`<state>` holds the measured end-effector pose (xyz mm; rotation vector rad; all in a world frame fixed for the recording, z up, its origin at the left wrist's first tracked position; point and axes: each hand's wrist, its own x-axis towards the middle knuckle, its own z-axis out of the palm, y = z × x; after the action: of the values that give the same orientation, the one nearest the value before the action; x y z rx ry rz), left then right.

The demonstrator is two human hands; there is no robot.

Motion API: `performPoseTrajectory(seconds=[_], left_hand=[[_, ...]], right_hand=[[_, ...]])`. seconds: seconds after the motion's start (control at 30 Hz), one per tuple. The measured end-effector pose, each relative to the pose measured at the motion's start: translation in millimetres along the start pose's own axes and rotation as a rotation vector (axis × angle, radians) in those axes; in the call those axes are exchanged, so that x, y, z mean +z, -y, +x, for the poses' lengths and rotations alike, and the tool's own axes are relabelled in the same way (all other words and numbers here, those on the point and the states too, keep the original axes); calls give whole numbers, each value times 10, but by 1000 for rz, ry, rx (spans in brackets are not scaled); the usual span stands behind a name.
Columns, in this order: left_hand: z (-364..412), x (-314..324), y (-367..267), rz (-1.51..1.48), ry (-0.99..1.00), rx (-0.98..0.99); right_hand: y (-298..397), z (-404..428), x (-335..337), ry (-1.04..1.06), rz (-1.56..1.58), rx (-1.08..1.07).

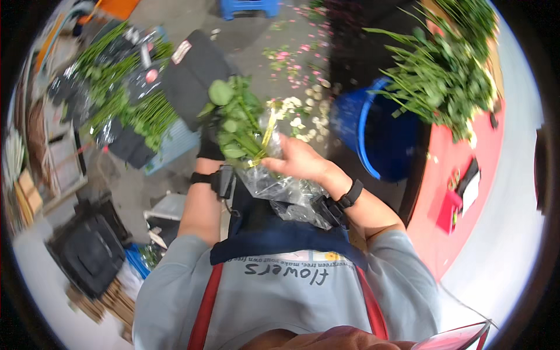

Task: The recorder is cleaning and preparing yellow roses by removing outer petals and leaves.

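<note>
A bunch of leafy green flower stems [238,122], partly in a clear plastic sleeve [280,188], is held in front of my body. A yellow tie [270,124] runs along and around the stems. My left hand [211,138], in a black glove, grips the bunch from the left and is partly hidden by leaves. My bare right hand [304,162] is on the bunch's right side, thumb against the tie and fingers beside the plastic. Blur hides whether those fingers close on anything. Both wrists carry strapped devices.
A blue bucket [367,131] stands to the right, beside a pink-topped table [455,183] bearing leafy flower bunches [450,78]. Plastic-wrapped stems [127,96] lie at left. Petals [302,65] litter the floor ahead. A blue stool [249,8] and black bin [89,249] also stand here.
</note>
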<state>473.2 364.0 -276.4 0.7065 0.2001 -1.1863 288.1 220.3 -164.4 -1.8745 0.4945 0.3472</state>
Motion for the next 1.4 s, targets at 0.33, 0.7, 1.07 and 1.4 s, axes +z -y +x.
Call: performPoseTrajectory(seconds=[0.33,0.7,1.07,1.4], left_hand=[[25,670,-693,828,-58,352],[-879,1237,-968,1277,-251,519],[-1391,2983,735,1297,216,24],[-1251,3142,1038,1663,318,292]], right_hand=[[-1740,-1582,-527,-705,987,341],[-2742,-2087,-927,-975,1166,932],[-131,-2028,-1136,-914,-390,-646],[-253,-2334,-1086,-1063,-374,-251]])
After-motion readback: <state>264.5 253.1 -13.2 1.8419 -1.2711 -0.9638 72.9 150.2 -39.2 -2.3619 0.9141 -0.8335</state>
